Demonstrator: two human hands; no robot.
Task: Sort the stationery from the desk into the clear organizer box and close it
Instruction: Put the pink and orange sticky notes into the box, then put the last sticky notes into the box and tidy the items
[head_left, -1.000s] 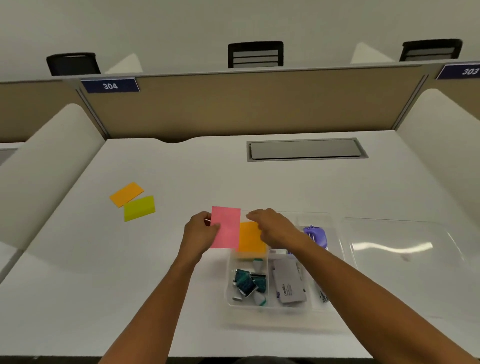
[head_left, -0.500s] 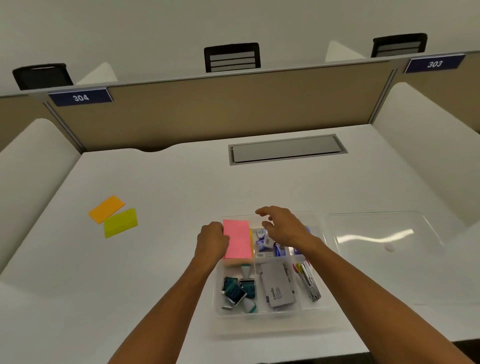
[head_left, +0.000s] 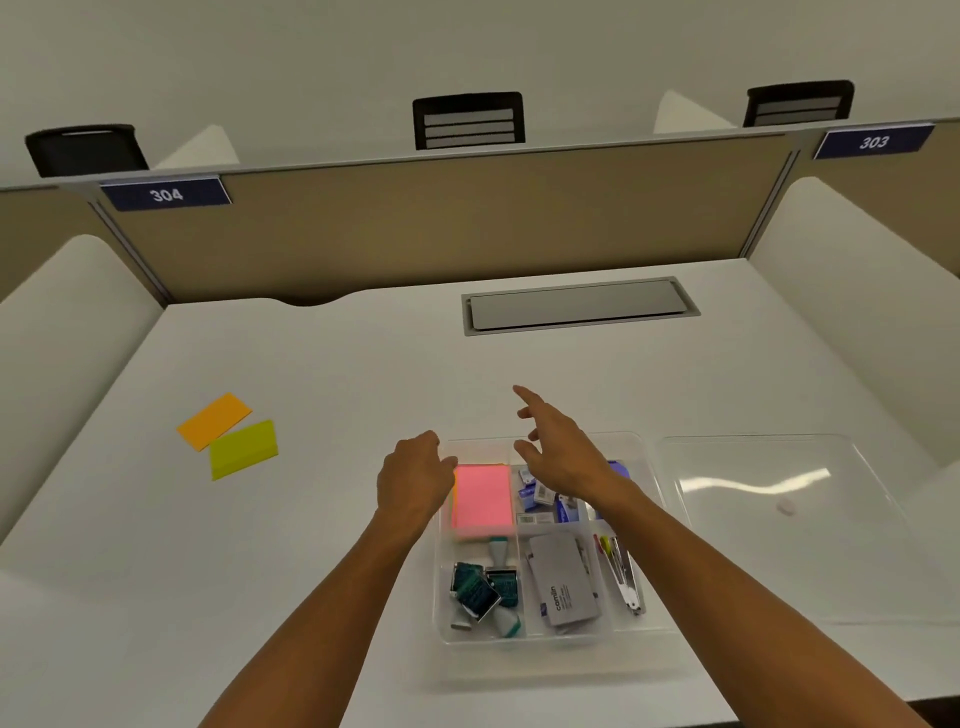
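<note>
The clear organizer box (head_left: 545, 636) sits open on the white desk near the front edge. A pink sticky-note pad (head_left: 482, 501) lies in its back-left compartment. My left hand (head_left: 413, 480) rests at the box's left rim beside the pad, fingers curled, holding nothing. My right hand (head_left: 558, 452) hovers above the box's back middle with fingers spread, empty. An orange pad (head_left: 214, 420) and a yellow-green pad (head_left: 243, 449) lie on the desk far to the left. The clear lid (head_left: 779, 525) lies flat to the right of the box.
Inside the box are teal binder clips (head_left: 480, 590), a grey case (head_left: 563, 582), small staple boxes (head_left: 543, 501) and a staple remover (head_left: 623, 574). A grey cable hatch (head_left: 579, 309) is set into the desk's back. White side panels and a tan partition enclose the desk.
The pink pad went from my left hand, held above the box, down into the back-left compartment over the orange pad. Both hands let go; my right hand lifted and spread.
</note>
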